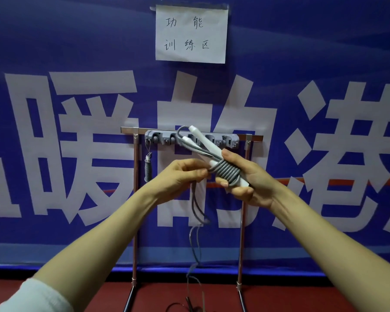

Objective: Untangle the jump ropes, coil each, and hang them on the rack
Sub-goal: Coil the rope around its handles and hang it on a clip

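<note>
Notes from my station. Right hand [243, 181] is clenched round two white handles [206, 141]. They lie side by side, tilted up to the left, in front of the rack [135, 199]. Grey rope [226, 171] is wound in tight turns round the handles' lower part, against the right fingers. Left hand [185, 174] pinches the rope's free run just beside the turns. The slack hangs between the forearms toward the red floor [77, 296]. Hook strip [232, 138] sits on the rack's top bar. A second rope [148, 168], coiled, hangs at its left end. Blue banner [77, 41] behind, with a paper sign [190, 33] on it.
</note>
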`<action>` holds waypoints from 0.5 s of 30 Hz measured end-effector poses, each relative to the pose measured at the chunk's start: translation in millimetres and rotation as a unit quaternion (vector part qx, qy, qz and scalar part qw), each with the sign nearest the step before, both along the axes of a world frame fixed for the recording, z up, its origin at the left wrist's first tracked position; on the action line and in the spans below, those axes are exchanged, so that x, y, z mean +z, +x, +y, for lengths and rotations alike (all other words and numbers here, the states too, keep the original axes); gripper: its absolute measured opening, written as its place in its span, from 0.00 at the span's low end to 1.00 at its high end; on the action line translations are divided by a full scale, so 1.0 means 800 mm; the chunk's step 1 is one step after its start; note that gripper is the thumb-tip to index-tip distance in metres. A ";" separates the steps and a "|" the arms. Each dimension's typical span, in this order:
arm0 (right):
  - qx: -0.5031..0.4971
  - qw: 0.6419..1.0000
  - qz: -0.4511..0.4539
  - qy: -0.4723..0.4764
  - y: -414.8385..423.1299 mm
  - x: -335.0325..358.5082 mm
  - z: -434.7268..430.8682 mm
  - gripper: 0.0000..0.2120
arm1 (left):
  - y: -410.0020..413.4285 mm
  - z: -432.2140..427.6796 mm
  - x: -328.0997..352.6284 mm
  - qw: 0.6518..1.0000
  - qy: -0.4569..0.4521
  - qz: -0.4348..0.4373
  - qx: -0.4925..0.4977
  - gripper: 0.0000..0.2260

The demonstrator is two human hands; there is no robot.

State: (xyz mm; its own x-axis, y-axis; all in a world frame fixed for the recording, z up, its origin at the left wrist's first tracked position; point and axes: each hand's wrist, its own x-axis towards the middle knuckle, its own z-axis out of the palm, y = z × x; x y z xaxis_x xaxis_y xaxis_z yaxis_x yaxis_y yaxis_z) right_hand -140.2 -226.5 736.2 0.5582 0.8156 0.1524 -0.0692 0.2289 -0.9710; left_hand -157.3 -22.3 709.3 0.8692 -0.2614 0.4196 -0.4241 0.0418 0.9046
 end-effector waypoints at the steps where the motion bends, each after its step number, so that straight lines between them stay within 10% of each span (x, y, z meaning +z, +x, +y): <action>1: 0.035 0.999 0.014 -0.007 0.002 0.001 -0.001 0.24 | 0.002 0.000 0.004 1.000 0.008 -0.012 -0.008 0.09; 9: 0.158 0.970 0.074 -0.168 0.000 0.015 -0.009 0.29 | -0.009 0.007 0.059 0.955 0.258 -0.102 -0.110 0.09; 15: 0.080 0.930 -0.088 -0.349 -0.009 0.020 -0.010 0.20 | -0.005 -0.002 0.093 0.902 0.417 -0.046 -0.104 0.07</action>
State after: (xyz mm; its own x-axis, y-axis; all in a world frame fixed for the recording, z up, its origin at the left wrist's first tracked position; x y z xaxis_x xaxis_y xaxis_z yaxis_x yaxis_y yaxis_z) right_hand -147.4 -234.3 752.1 0.4383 0.8201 -0.3679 0.1253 -0.4610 -0.8785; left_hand -161.4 -23.9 783.8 0.7370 -0.6723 0.0695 -0.5603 -0.5502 0.6192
